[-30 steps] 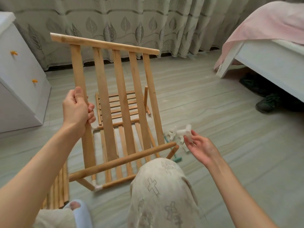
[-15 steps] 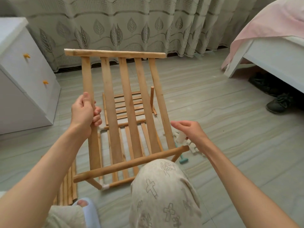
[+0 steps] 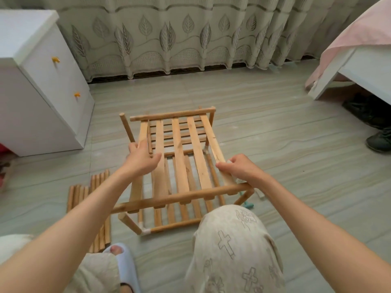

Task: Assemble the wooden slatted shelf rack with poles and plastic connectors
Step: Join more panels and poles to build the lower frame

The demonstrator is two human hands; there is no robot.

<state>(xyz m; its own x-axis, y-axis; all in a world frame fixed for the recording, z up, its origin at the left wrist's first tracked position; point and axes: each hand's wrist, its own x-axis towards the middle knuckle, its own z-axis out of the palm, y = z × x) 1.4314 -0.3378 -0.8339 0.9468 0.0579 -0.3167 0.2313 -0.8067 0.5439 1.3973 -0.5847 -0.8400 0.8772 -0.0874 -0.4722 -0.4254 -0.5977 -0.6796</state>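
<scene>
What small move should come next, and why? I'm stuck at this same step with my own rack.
Probably seat the white plastic connector held in the right hand onto the near-right end of the slatted panel. The left hand grips the panel's left slat, steadying it above the lower shelf, whose near-left corner already wears a connector. The upright poles then need joining.

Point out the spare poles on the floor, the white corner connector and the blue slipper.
spare poles [image 3: 99, 208]: head view, mid-bundle.
white corner connector [image 3: 145, 231]: head view, its elbow.
blue slipper [image 3: 124, 263]: head view, upper strap.

One head-worn wide-angle view looks forward and down, close over the floor [image 3: 275, 134].
</scene>
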